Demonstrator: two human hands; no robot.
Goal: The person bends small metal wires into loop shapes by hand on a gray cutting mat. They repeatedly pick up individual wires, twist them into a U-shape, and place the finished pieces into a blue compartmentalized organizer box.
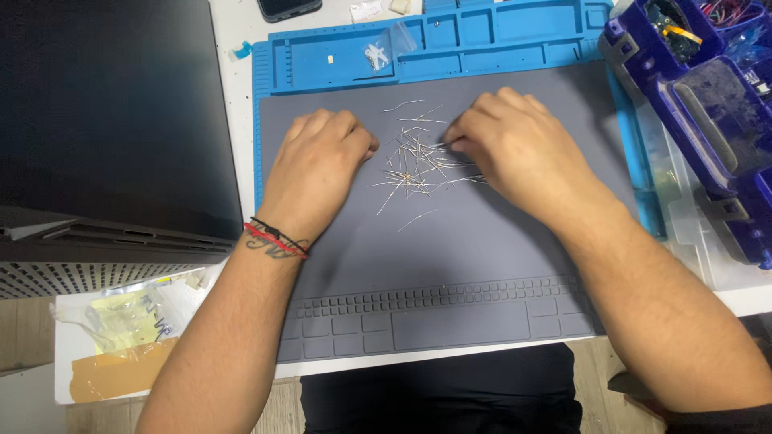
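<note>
A loose heap of thin wire-leaded parts (pixel 414 161) lies on a grey work mat (pixel 450 257). My left hand (pixel 318 165) rests on the mat just left of the heap, fingers curled under, and I cannot see anything in it. My right hand (pixel 523 149) sits at the heap's right edge, its thumb and forefinger pinched on one of the thin parts. A black and red band is on my left wrist.
A blue silicone mat (pixel 450 40) with compartments lies under the grey one and holds a small clear bag (pixel 378 55). A large dark box (pixel 112 120) stands at left. Blue plastic housings (pixel 708 88) fill a bin at right. Taped plastic bags (pixel 129 337) lie at front left.
</note>
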